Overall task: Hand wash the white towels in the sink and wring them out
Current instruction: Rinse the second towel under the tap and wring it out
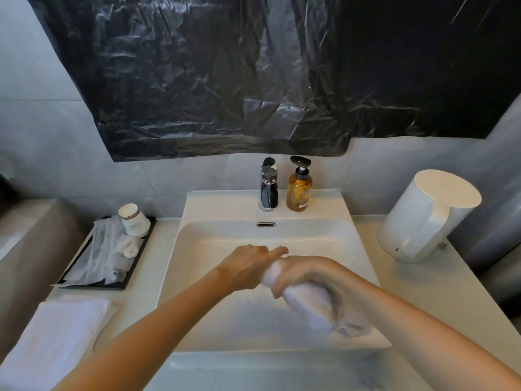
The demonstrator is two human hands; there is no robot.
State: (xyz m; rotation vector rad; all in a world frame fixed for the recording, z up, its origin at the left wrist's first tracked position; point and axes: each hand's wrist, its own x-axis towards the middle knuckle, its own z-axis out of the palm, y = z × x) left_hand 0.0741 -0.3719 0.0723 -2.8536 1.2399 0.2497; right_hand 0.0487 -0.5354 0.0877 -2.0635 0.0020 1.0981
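Nearest us, a folded white towel (56,334) is lying left of the white rectangular sink (194,246). Over it we're gripping a rolled white towel (313,309), right hand (313,275) wrapping its middle, left hand (248,266) clutching its far end. A chrome tap (269,187) is standing behind.

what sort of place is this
Most likely a hotel bathroom: a white sink with a chrome faucet and pump soap bottle, a black tray of wrapped toiletries and paper cups beside it, and a white kettle on the counter.
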